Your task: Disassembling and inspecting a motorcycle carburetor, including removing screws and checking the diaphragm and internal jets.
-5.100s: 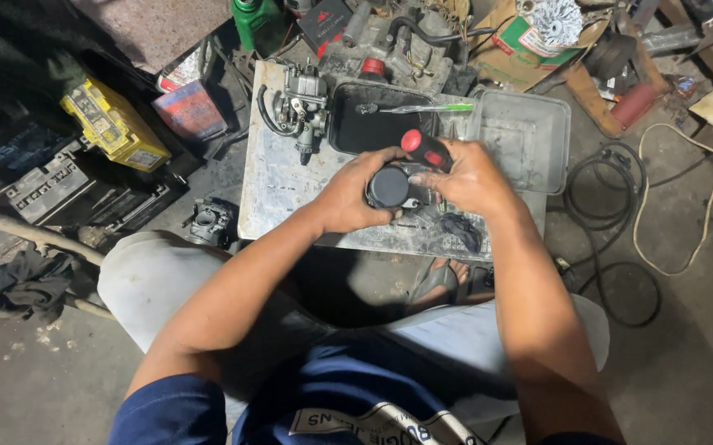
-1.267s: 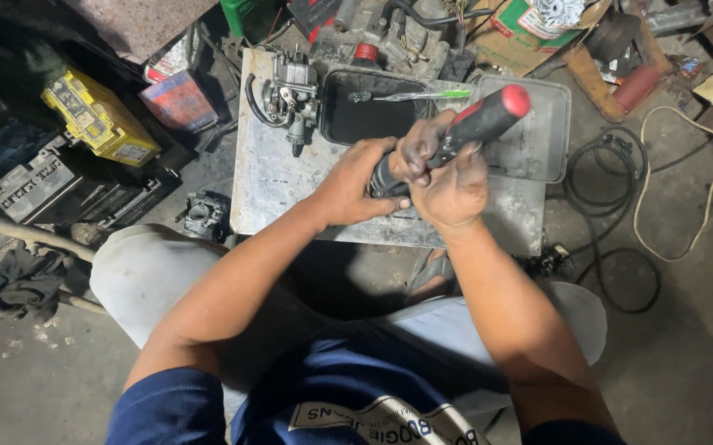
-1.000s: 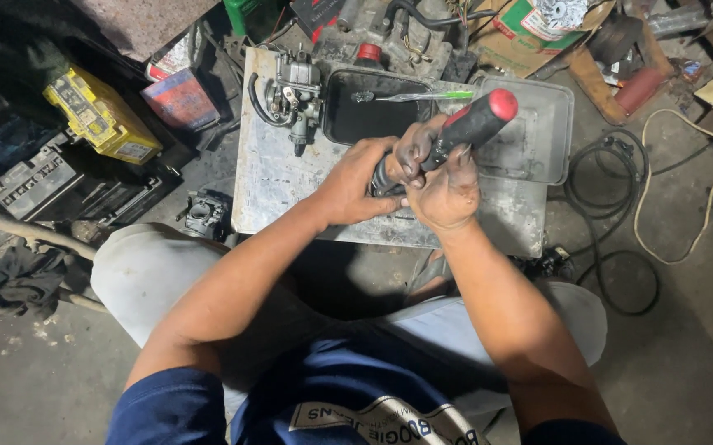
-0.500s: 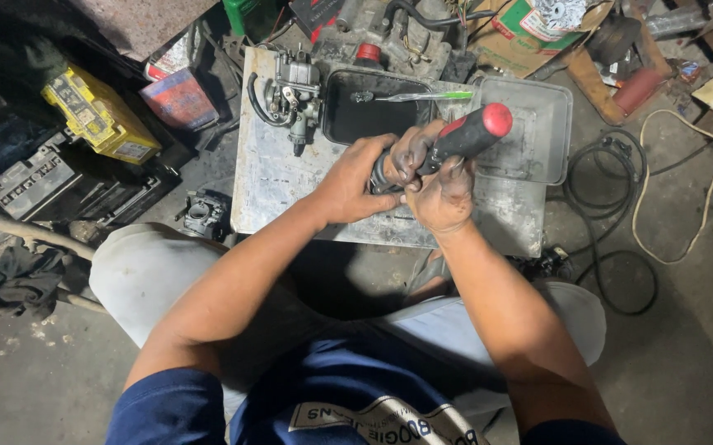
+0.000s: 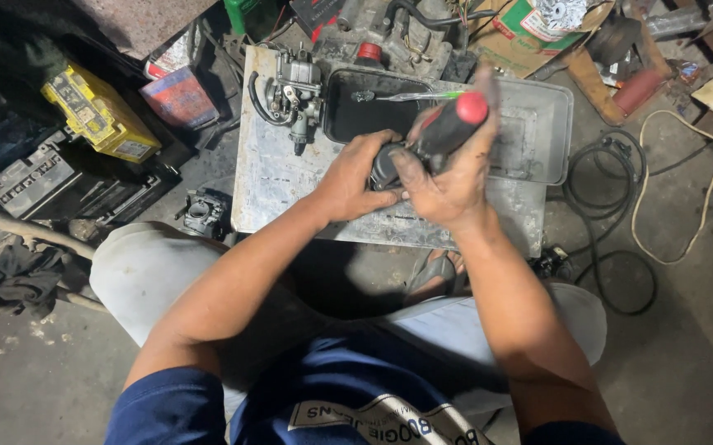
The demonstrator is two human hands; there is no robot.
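Observation:
My left hand (image 5: 356,177) grips a small dark round part (image 5: 386,167) above the front of a low grey metal work slab (image 5: 270,177). My right hand (image 5: 455,177) is closed around a screwdriver with a black handle and red cap (image 5: 453,122), its tip pressed into the part. The tip itself is hidden between my fingers. Both hands touch each other over the slab.
A carburetor (image 5: 294,91) stands at the slab's back left. A black tray (image 5: 364,111) holds a green-handled screwdriver (image 5: 410,96), beside a grey metal tray (image 5: 542,136). Yellow battery (image 5: 97,111), black batteries (image 5: 27,177) and a rag (image 5: 14,276) lie left; cables (image 5: 620,198) coil right.
The screwdriver handle has swung from pointing right to more upright, and my right hand has shifted its grip along it. Five seconds ago both hands cupped the part from above.

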